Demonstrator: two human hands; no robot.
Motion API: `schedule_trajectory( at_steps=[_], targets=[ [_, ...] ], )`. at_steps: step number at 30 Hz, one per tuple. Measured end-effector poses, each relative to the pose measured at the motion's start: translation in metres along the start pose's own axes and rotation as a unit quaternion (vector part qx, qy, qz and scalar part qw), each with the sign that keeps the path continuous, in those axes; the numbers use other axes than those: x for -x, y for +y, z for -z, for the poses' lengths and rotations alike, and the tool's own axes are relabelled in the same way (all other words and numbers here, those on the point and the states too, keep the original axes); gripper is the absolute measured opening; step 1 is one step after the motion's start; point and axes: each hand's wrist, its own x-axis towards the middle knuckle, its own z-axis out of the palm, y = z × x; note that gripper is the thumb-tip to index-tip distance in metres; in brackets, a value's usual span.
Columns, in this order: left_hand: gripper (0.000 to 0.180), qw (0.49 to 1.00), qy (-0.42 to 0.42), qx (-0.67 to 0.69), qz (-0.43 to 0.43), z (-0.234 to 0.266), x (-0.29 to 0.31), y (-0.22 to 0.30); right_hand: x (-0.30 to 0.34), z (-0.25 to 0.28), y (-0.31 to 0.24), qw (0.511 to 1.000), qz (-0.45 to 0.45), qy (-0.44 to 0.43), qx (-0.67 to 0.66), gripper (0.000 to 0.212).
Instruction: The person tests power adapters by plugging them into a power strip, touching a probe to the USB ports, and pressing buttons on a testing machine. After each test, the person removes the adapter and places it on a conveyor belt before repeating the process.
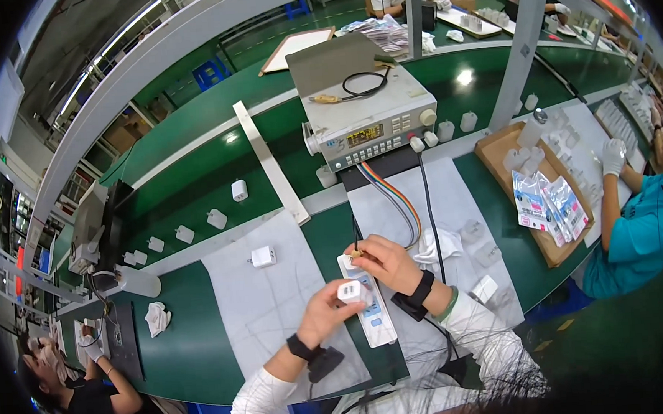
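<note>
The person's left hand (325, 315) has its grip pressed around a small white block-shaped charger (351, 291) with two dark slots on its face, held by thumb and fingers in front of the white power strip with blue socket panels (378, 327); whether the charger touches the strip cannot be told. The right hand (391, 265) pinches a brass-coloured plug tip (356, 254) between thumb and fingertips, near the strip's far end. Both wrists wear black bands.

The strip lies on the green worktop (195, 347) between a left white paper sheet (242, 302) and a right white paper sheet (462, 205). A second white block charger (263, 257) rests on the left sheet, well apart from the hands. On the right sheet lies a crumpled white cloth (438, 247), beside a long black cable (429, 200).

Beyond the hands stands a grey metal box-shaped meter with a lit display (372, 131); a flat multicoloured ribbon of wires (394, 196) runs from it toward the right hand. To the right, a brown cardboard tray (491, 162) holds printed pouches (550, 205), near a co-worker in a teal shirt (633, 232).
</note>
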Motion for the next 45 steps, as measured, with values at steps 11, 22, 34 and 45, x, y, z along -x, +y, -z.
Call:
schedule_trajectory(
  at_steps=[11, 22, 34, 45],
  targets=[
    [0.046, 0.870, 0.047, -0.431, -0.236, -0.026, -0.001, -0.012, 0.001, 0.004, -0.005, 1.000, 0.012, 0.014, -0.008, 0.021],
    [0.046, 0.933, 0.068, -0.301, -0.184, 0.017, -0.050, 0.011, 0.004, 0.001, -0.003, 0.997, 0.058, 0.043, 0.036, 0.018],
    [0.042, 0.936, 0.049, -0.304, -0.170, 0.012, -0.056, -0.008, 0.054, 0.017, -0.045, 1.000, 0.012, -0.009, -0.020, 0.014],
    [0.052, 0.960, 0.103, -0.006, -0.259, 0.032, -0.100, 0.044, 0.068, 0.012, -0.042, 0.998, -0.019, -0.025, 0.051, 0.020]
  ],
)
